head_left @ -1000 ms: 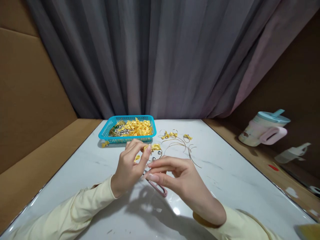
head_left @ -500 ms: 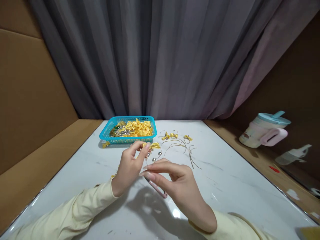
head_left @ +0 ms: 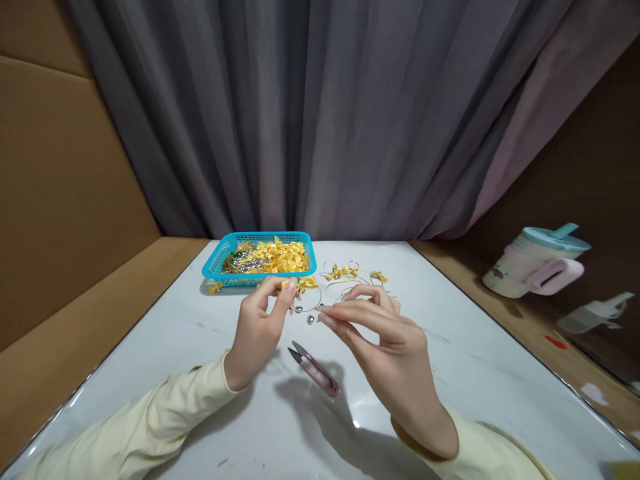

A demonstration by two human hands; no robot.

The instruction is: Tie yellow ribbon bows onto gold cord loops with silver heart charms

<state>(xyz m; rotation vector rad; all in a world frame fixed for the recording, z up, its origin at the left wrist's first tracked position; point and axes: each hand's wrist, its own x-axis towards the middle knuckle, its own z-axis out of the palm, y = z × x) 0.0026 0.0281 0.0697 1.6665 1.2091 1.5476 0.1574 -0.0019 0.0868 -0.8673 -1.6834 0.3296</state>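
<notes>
Between finger and thumb, my left hand (head_left: pixel 260 327) pinches a yellow satin bow (head_left: pixel 304 283) on a thin wire ring. My right hand (head_left: pixel 387 347) is closed in a pinch at the ring's right side, where the wire (head_left: pixel 319 303) meets its fingertips. Small silver bells (head_left: pixel 311 320) are at the ring's lower edge. Pink-handled thread snips (head_left: pixel 320 377) lie below the hands on the white marbled table (head_left: pixel 200 360). Behind my right hand are finished-looking rings with yellow bows (head_left: pixel 345 272) and loose wire pieces, partly hidden.
A blue basket (head_left: pixel 260 279) at the back holds yellow bows, silver bells and wire strands. To the right, beyond the table edge, stand a lidded cup (head_left: pixel 533 263) with a pink handle and a clear bottle (head_left: pixel 590 317). A grey curtain (head_left: pixel 300 120) hangs behind.
My right hand has moved right and slightly up, from below the ring to its right side. The snips show fully now. My left hand stays nearly in place with the bow.
</notes>
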